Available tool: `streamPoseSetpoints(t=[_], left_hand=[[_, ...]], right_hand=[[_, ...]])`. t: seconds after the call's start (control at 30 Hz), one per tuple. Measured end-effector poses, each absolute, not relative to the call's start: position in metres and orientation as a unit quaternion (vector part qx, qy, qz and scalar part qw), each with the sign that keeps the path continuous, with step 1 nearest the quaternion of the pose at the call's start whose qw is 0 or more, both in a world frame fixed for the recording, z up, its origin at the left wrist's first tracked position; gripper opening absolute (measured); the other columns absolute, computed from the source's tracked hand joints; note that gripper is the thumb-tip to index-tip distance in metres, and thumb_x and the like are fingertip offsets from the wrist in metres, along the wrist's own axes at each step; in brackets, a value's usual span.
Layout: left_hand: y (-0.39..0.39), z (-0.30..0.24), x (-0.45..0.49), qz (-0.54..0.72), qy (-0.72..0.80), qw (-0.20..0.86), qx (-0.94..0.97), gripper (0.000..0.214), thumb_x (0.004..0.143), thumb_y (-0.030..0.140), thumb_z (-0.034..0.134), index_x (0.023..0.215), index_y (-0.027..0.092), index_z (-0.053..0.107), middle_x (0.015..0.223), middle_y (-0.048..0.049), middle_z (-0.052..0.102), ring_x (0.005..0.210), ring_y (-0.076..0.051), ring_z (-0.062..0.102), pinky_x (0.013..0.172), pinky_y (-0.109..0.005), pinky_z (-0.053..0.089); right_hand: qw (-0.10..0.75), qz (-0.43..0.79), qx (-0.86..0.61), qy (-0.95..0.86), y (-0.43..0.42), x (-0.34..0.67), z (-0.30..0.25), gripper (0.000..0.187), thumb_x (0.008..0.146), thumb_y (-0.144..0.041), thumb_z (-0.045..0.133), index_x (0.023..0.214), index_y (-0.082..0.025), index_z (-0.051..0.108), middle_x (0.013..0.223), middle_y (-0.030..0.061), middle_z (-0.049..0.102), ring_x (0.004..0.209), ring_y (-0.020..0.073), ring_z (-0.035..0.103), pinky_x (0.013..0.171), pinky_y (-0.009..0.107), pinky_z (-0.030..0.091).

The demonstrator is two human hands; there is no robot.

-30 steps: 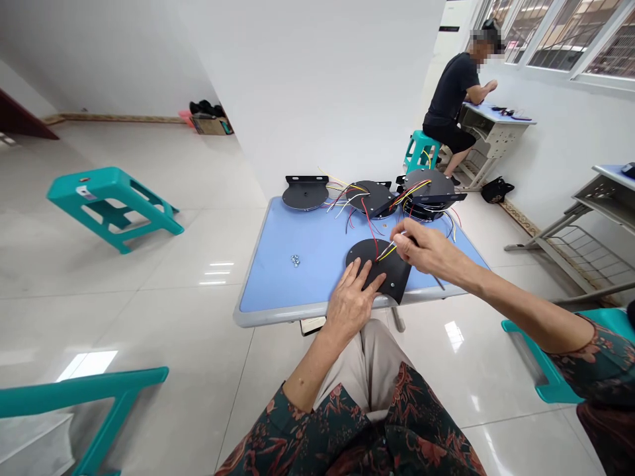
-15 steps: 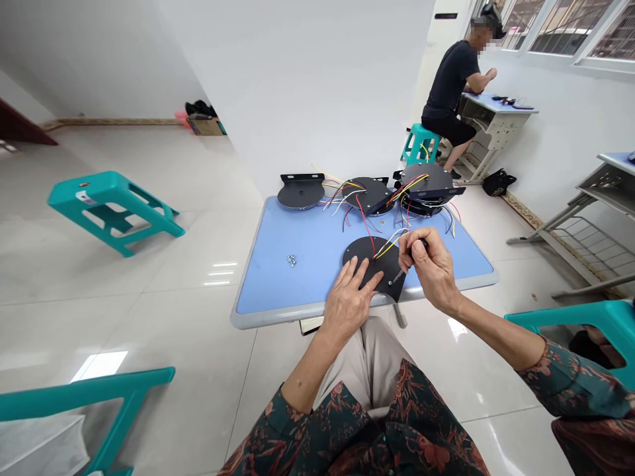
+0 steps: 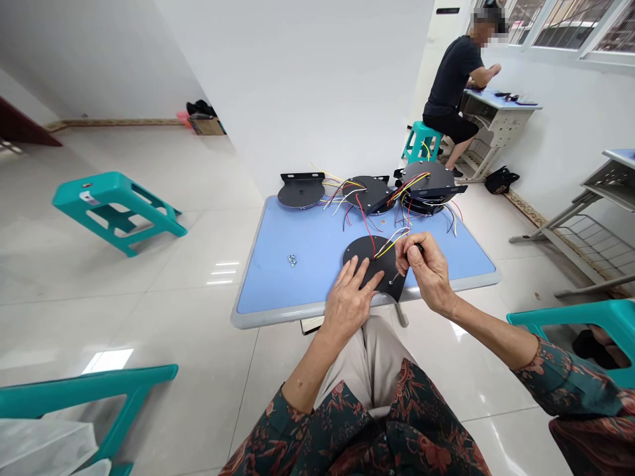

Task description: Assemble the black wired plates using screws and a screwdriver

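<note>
A round black metal plate [image 3: 358, 248] with red, white and yellow wires coming from its middle lies at the front edge of the blue table [image 3: 268, 264]. My left hand [image 3: 350, 294] is flat on it, fingers spread, pressing its near left part. My right hand [image 3: 427, 268] is closed around the black handle of a screwdriver [image 3: 419, 248]. The thin shaft slants down to a small screw [image 3: 391, 283] near the plate's right front corner. Most of the handle is hidden by my fingers.
Several more black plates with wires, such as this bracketed one [image 3: 300, 192], stand along the table's back. A small pile of screws [image 3: 292, 260] lies at left. Green stools [image 3: 116, 205] stand around. Another person [image 3: 454, 82] sits at a far desk.
My right hand has turned a little on the screwdriver, and its fingers have shifted slightly left. My left hand and the plate have stayed in place.
</note>
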State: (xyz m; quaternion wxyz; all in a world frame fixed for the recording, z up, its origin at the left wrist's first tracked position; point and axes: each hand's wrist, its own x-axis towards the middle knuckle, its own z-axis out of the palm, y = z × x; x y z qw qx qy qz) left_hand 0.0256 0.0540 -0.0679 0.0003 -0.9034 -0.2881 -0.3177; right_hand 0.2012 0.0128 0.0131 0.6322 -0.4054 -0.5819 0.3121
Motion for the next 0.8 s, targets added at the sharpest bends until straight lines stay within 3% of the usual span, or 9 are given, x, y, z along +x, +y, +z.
streamPoseSetpoints(t=[0.5, 0.8], left_hand=[[0.053, -0.067, 0.025, -0.315, -0.291, -0.002, -0.904, 0.038, 0.097, 0.02, 0.055, 0.134, 0.021, 0.064, 0.148, -0.0153, 0.054, 0.147, -0.033, 0.039, 0.118, -0.056, 0.041], [0.055, -0.07, 0.025, -0.325, -0.283, 0.007, -0.902, 0.039, 0.097, 0.021, 0.056, 0.135, 0.021, 0.063, 0.147, -0.0168, 0.055, 0.147, -0.035, 0.039, 0.116, -0.058, 0.042]], right_hand=[[0.615, 0.314, -0.396, -0.605, 0.014, 0.2, 0.013, 0.019, 0.102, -0.04, 0.048, 0.092, -0.024, 0.048, 0.087, -0.0012, 0.051, 0.061, 0.0103, 0.046, 0.059, 0.028, 0.043], [0.394, 0.14, -0.482, -0.77, 0.007, 0.22, 0.054, 0.028, 0.104, -0.029, 0.038, 0.109, -0.02, 0.065, 0.107, 0.0085, 0.067, 0.101, 0.0209, 0.061, 0.092, 0.037, 0.046]])
